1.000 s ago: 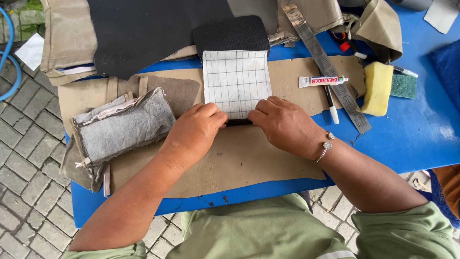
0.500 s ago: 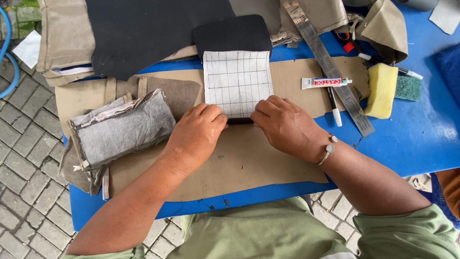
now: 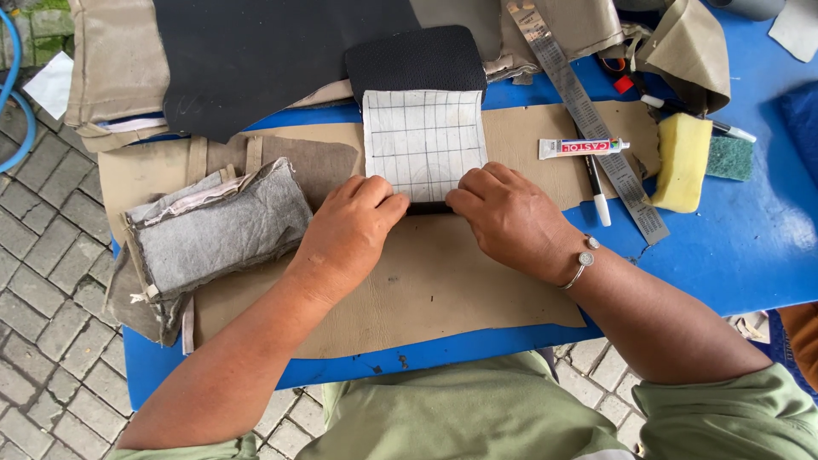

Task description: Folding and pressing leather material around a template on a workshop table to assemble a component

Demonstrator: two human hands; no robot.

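A white gridded sheet (image 3: 423, 140) lies on a black textured piece (image 3: 415, 60) in the middle of a tan leather sheet (image 3: 443, 290). My left hand (image 3: 354, 226) presses its fingertips on the lower left edge of the gridded sheet. From the other side my right hand (image 3: 507, 217), with a bracelet at the wrist, presses on the lower right edge. Both sets of fingers are curled down over the edge where a dark strip shows between them.
A grey felt-lined folded piece (image 3: 213, 226) lies to the left. To the right are a glue tube (image 3: 584, 147), a pen (image 3: 596, 187), a metal ruler (image 3: 588, 115) and a yellow sponge (image 3: 680, 162) on the blue table (image 3: 733, 238). Black and tan material (image 3: 247, 60) is heaped at the back.
Both hands have stayed at the lower edge of the gridded sheet, shifting only slightly. The camera view has moved a little.
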